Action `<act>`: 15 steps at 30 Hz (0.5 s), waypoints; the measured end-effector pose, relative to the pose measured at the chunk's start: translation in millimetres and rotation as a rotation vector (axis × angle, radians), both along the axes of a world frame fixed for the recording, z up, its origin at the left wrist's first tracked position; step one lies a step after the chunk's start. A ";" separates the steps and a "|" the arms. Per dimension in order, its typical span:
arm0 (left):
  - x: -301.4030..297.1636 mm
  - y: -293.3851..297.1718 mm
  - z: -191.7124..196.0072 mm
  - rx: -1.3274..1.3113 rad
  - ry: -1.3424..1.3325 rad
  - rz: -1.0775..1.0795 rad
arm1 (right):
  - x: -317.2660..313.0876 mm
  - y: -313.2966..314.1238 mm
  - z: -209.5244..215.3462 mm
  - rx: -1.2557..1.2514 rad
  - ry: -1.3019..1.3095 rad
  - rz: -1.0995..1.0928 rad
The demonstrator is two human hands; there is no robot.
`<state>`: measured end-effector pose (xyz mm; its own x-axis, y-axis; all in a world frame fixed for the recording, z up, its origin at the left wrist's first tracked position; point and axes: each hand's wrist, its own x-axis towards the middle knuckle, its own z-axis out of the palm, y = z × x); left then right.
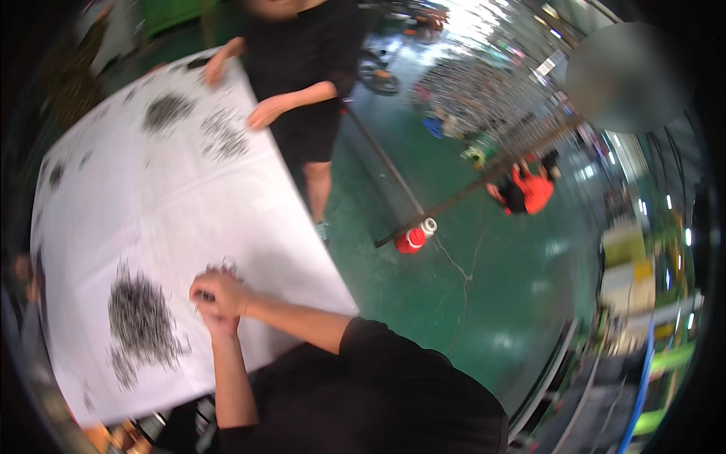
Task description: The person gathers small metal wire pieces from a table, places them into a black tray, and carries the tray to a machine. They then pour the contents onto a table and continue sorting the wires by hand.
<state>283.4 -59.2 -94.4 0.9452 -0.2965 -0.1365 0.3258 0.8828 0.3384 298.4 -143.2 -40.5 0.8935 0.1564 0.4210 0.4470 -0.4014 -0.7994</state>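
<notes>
My right hand (224, 292) and my left hand (220, 324) are together above the white table (242, 219), the right one over the left. Small dark pieces (205, 296) show between the curled fingers of my right hand; motion blur hides their exact kind. Most of my left hand is covered, so what it holds cannot be made out. To the left of my hands lies a large pile of thin dark pieces (142, 314), spread loosely on the white surface. A few more small pieces (225, 266) lie just beyond my right hand.
Across the table a person in black (306, 68) has both hands at its edge, near two smaller dark piles (169, 111) (224, 135). On the green floor (423, 295) stand a metal frame (484, 180) and a red container (411, 240). A person in orange (533, 191) crouches farther off.
</notes>
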 end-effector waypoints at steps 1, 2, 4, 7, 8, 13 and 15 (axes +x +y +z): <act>11.5 -0.2 -2.1 0.001 0.106 0.004 | -0.2 0.0 2.0 0.188 -0.088 0.038; 13.6 0.8 -3.0 -0.006 0.081 -0.018 | -2.9 -0.6 4.8 0.196 -0.107 0.026; 24.2 -2.7 -3.9 -0.071 -0.017 -0.086 | -2.5 -3.9 8.9 0.198 -0.157 -0.021; 27.7 -17.4 3.4 0.028 0.028 -0.061 | -1.7 -13.7 13.1 0.155 -0.186 -0.070; 29.1 -23.0 7.3 0.030 -0.007 -0.073 | -0.9 -17.3 13.7 0.122 -0.199 -0.077; 36.5 -30.7 15.3 -0.074 0.034 -0.064 | -3.2 -27.5 13.6 0.019 -0.269 -0.119; 40.4 -25.6 6.3 -0.084 0.005 -0.088 | -3.9 -27.2 12.1 -0.012 -0.324 -0.147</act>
<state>323.8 -84.8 -88.1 0.9146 -0.3885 -0.1121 0.4043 0.8760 0.2631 294.5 -170.4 -28.3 0.7271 0.0427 0.6852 0.6133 -0.4891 -0.6202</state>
